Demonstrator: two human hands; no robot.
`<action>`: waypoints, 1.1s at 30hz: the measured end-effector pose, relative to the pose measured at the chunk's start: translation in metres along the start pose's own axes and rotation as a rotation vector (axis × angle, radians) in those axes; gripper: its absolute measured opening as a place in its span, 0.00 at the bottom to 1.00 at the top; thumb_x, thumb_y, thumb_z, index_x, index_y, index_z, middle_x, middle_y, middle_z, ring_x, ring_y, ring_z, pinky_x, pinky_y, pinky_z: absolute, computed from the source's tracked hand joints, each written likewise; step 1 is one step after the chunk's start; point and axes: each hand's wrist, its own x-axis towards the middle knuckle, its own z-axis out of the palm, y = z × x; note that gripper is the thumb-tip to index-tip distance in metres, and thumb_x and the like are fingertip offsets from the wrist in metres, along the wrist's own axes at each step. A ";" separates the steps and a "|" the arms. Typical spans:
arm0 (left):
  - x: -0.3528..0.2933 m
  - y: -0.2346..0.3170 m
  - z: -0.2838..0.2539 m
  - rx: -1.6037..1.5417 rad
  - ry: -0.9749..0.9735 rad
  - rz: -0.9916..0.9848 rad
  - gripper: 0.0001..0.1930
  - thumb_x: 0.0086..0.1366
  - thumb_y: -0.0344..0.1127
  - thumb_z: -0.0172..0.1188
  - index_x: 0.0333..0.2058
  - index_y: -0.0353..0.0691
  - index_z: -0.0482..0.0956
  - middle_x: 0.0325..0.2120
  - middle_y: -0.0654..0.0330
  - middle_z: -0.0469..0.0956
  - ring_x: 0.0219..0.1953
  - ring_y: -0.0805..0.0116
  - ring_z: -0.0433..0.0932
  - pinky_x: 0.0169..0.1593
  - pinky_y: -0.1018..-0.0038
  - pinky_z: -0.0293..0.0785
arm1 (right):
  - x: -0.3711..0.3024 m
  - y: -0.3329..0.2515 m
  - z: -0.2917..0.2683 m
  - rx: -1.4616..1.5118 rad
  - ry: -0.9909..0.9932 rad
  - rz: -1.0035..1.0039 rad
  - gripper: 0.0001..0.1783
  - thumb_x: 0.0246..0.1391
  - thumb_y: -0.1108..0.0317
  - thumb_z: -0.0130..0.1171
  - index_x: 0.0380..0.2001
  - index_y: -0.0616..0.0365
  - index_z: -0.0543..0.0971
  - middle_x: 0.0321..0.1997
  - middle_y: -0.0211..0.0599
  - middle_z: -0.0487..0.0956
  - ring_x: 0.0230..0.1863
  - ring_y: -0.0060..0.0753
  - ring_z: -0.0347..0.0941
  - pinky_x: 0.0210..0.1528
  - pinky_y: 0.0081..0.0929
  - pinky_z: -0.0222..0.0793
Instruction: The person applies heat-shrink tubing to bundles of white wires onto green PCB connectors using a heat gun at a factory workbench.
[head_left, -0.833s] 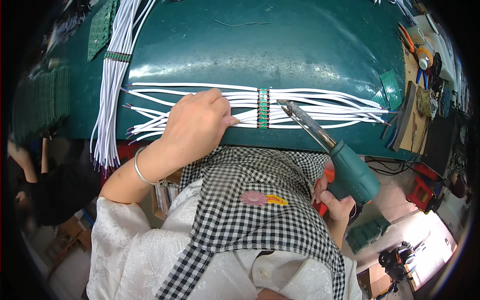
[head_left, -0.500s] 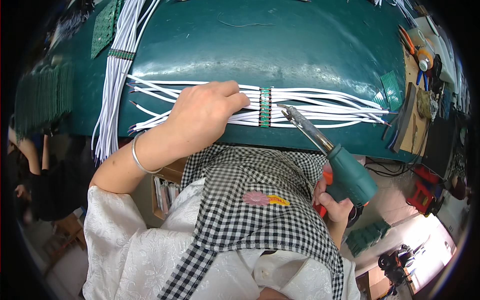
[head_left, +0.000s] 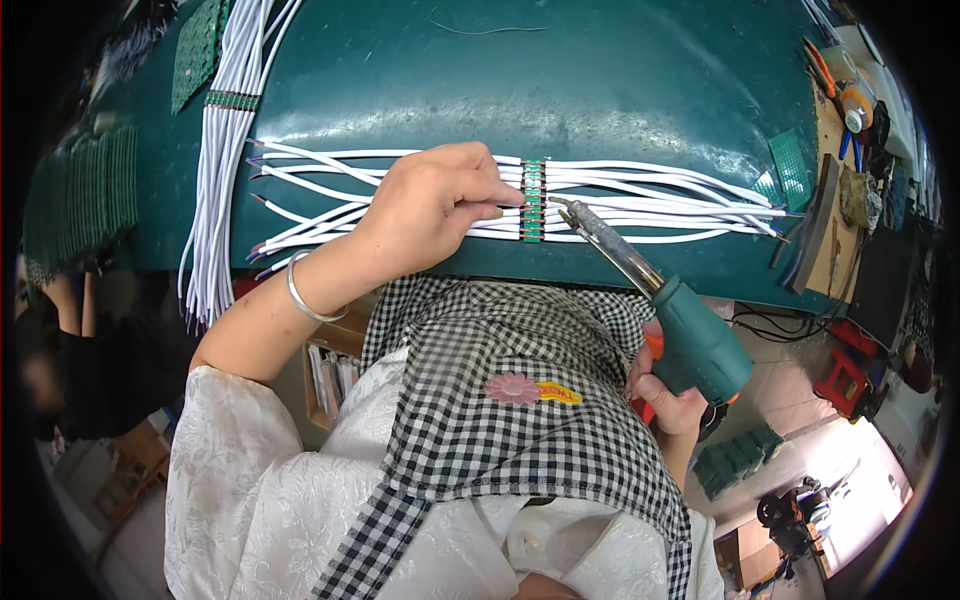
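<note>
On the green table lies a narrow strip of small green circuit boards (head_left: 533,228), with white wires (head_left: 655,167) running out from both its sides. My left hand (head_left: 425,200) rests over the left-hand wires, thumb and index finger pinched on a white wire close to the strip. Its other fingers are curled and partly hidden. My right hand (head_left: 670,402) grips the handle of a green soldering gun (head_left: 705,345) with orange-red parts. The metal tip points up and left, right beside the strip; whether it touches cannot be made out.
A finished-looking bundle of white wires (head_left: 225,150) with its own green strip lies at left. Stacked green boards (head_left: 85,200) stand further left. At right are a green board piece (head_left: 790,168), orange-handled pliers (head_left: 820,68) and a wooden board (head_left: 830,235) with a sponge (head_left: 855,203).
My left hand has shifted right toward the strip, its fingertips now at the strip's left edge. The soldering gun's tip has moved slightly up and left. The whole view has shifted a little.
</note>
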 end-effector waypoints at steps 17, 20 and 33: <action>-0.012 -0.009 0.014 0.377 0.190 0.328 0.16 0.47 0.24 0.63 0.37 0.43 0.85 0.25 0.63 0.72 0.26 0.65 0.74 0.26 0.70 0.72 | 0.000 -0.001 0.000 -0.098 -0.008 0.076 0.25 0.48 0.76 0.71 0.51 0.67 0.76 0.38 0.34 0.78 0.34 0.25 0.72 0.37 0.25 0.69; -0.014 -0.008 0.015 0.444 0.190 0.362 0.17 0.47 0.25 0.63 0.38 0.44 0.85 0.24 0.64 0.70 0.25 0.66 0.72 0.25 0.71 0.70 | -0.001 0.000 0.000 -0.109 -0.008 0.100 0.21 0.49 0.75 0.70 0.47 0.64 0.78 0.37 0.33 0.78 0.35 0.26 0.72 0.38 0.26 0.69; -0.015 -0.004 0.019 0.484 0.208 0.392 0.18 0.49 0.23 0.62 0.41 0.41 0.85 0.22 0.63 0.66 0.23 0.66 0.68 0.23 0.71 0.64 | 0.003 0.002 -0.009 -0.529 -0.049 -0.050 0.13 0.46 0.70 0.73 0.36 0.63 0.82 0.30 0.36 0.82 0.28 0.37 0.78 0.32 0.32 0.72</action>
